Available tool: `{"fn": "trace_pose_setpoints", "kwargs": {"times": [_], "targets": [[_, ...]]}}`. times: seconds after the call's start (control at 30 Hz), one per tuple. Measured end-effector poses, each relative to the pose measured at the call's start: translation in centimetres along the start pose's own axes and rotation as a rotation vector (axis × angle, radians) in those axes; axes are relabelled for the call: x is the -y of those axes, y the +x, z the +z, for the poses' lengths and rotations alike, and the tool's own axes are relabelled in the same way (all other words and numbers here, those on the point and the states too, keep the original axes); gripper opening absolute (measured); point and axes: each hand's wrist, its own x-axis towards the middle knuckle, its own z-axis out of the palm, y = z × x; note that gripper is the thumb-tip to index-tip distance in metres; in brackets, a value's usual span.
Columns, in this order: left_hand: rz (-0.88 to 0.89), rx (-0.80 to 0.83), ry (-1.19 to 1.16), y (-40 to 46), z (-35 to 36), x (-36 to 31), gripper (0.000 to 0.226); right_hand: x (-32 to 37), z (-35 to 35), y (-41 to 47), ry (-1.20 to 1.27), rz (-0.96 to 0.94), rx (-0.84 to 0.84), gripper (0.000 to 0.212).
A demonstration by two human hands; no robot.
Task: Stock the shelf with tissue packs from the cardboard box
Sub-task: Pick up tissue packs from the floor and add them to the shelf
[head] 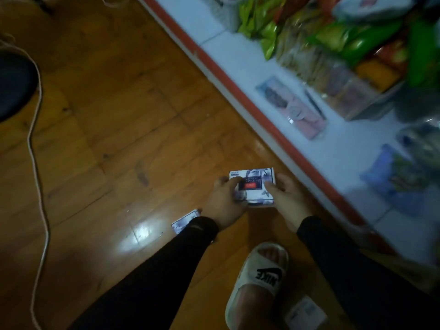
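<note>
A small stack of white and blue tissue packs point(256, 181) with a red label is held low over the wooden floor, between both hands. My left hand point(226, 201) grips its left side, fingers curled over the top. My right hand point(287, 198) grips its right side. Another tissue pack point(184, 221) lies on the floor just left of my left wrist, partly hidden by the sleeve. The white shelf point(250, 63) with a red front edge runs diagonally on the right. No cardboard box is in view.
Green and orange snack bags point(333, 41) crowd the back of the shelf, with flat packets point(292, 108) in front and a blue bag point(395, 177) to the right. My foot in a white slide point(259, 277) stands below the hands. A paper slip point(304, 313) lies nearby. A white cord point(35, 144) trails at left.
</note>
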Motion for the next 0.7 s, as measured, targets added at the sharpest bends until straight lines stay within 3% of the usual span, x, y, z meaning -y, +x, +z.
{"fn": "trace_pose_setpoints", "kwargs": {"times": [0.27, 0.37, 0.5, 0.63, 0.7], "targets": [[0.58, -0.262, 0.103, -9.8, -12.7, -15.7, 0.044, 17.0, -8.3, -18.2, 0.27, -0.289, -0.108, 0.043], [0.841, -0.361, 0.232, -15.5, -16.0, -22.0, 0.046, 20.9, -11.1, -26.4, 0.329, -0.429, -0.195, 0.042], [1.143, -0.51, 0.386, -22.6, -18.2, -30.0, 0.055, 24.2, -15.4, -36.6, 0.423, -0.549, -0.257, 0.06], [1.296, -0.603, 0.422, -28.8, -18.1, -37.5, 0.05, 25.3, -20.7, -45.3, 0.467, -0.626, -0.284, 0.03], [1.378, -0.622, 0.434, -31.3, -17.3, -40.9, 0.048, 25.1, -23.9, -48.8, 0.416, -0.66, -0.312, 0.035]]}}
